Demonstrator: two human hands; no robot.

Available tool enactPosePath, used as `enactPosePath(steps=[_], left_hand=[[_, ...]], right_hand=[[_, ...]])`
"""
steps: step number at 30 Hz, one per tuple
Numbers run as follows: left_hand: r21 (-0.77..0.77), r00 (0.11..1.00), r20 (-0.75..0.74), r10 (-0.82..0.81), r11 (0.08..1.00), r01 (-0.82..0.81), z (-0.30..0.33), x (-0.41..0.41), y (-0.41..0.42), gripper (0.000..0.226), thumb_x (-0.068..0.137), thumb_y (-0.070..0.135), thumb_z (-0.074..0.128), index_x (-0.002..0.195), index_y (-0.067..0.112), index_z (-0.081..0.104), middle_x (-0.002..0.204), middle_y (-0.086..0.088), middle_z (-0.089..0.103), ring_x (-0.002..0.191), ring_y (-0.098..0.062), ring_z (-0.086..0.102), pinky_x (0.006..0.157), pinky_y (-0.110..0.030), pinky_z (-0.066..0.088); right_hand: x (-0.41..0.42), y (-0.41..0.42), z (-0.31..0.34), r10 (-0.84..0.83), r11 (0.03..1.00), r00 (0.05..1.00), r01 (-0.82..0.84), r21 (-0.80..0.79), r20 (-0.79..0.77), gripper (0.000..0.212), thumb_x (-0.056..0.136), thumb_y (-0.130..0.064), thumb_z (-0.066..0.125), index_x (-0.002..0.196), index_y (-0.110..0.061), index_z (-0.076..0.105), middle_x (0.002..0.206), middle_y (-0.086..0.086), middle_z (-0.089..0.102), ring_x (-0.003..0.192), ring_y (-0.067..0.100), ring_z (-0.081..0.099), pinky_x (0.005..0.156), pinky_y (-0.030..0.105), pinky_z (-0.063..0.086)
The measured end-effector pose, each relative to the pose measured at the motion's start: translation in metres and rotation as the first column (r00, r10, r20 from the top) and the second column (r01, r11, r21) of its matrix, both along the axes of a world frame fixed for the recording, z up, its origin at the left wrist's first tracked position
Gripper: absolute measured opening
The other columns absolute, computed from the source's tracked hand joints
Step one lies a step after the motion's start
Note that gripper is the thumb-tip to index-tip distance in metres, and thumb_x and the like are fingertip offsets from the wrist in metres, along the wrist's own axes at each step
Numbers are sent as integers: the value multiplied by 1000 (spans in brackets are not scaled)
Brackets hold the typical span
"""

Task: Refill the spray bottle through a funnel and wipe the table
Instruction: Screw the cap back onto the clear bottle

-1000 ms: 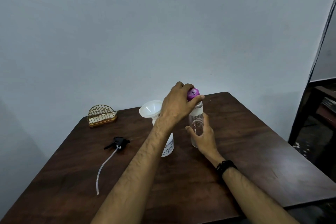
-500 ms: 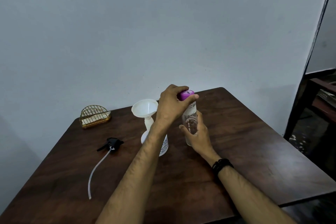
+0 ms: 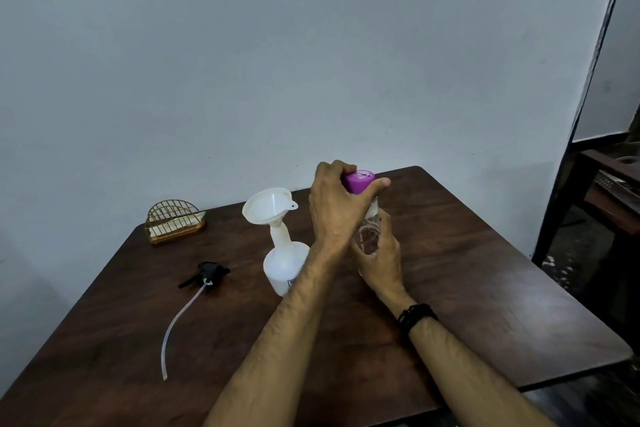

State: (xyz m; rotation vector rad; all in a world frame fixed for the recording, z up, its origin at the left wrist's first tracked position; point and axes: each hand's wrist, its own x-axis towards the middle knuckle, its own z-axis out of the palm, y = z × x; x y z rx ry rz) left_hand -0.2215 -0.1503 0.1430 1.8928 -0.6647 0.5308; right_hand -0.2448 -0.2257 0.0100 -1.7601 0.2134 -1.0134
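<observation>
A clear water bottle (image 3: 367, 236) stands upright on the dark wooden table (image 3: 467, 274). My right hand (image 3: 381, 260) grips its body from the near side. My left hand (image 3: 337, 206) reaches over and grips its purple cap (image 3: 358, 181) with curled fingers and thumb. Just left of it stands the white spray bottle (image 3: 282, 265) with a white funnel (image 3: 268, 206) set in its neck. The black spray head (image 3: 207, 274) with its clear tube (image 3: 180, 326) lies on the table further left.
A gold wire holder (image 3: 175, 224) with white napkins sits at the table's back left corner against the wall. A dark piece of furniture (image 3: 609, 191) stands off to the right. The table's near right edge drops off close to my right forearm.
The camera view shifted slightly. Both hands stay on the water bottle, and the left hand's grip has turned a little on the purple cap.
</observation>
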Motion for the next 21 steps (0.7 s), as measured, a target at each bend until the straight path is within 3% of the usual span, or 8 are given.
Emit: enactPosePath(steps=[5,8,11,15,18,21], left_hand=[[-68,997,-29,-72,995,70,-4,4,-1,56,67,52,89,105,17,65,105,5,62,92,-9,63,74,-13,53],[-167,952,-175,-251,960,223,-6,10,1,51,76,38,87,119,18,67,118,3,67,103,-14,69,84,-18,58],[-296,909,-244,-338,919,262,-10,13,3,51,84,26,82,129,17,58,125,2,63,104,-17,71,86,-26,60],[-491,873,-275,-403,839,233,-18,14,4,34,96,7,65,126,15,51,103,0,64,90,-3,69,79,-21,55],[-511,841,-298,-452,820,259,-18,12,1,27,103,20,55,130,17,52,100,0,70,86,0,68,78,-19,54],[-463,813,-304,-498,822,331,-16,9,-7,42,95,26,67,133,19,51,105,-2,71,89,-2,70,86,-23,57]], right_hand=[[-1,-2,-1,-1,1000,1000,1,0,-14,76,81,-41,80,141,-30,35,123,0,63,103,11,67,77,26,60],[0,-2,0,-14,1000,1000,14,17,-12,71,82,-33,82,137,-31,37,119,-1,64,101,11,67,75,15,56],[0,-3,1,-13,1000,1000,13,21,6,71,82,-24,82,140,-23,40,118,-3,62,98,6,65,74,7,51],[2,-4,-1,-9,1000,999,9,10,32,72,81,-23,82,140,-22,41,120,-2,63,101,8,65,77,8,50],[2,-4,-1,-3,1000,999,3,19,33,73,81,-23,83,140,-22,41,120,-1,64,100,9,66,76,9,52],[1,-3,-1,5,999,1000,-6,42,29,71,81,-26,84,138,-24,42,117,0,66,98,11,68,73,13,54]])
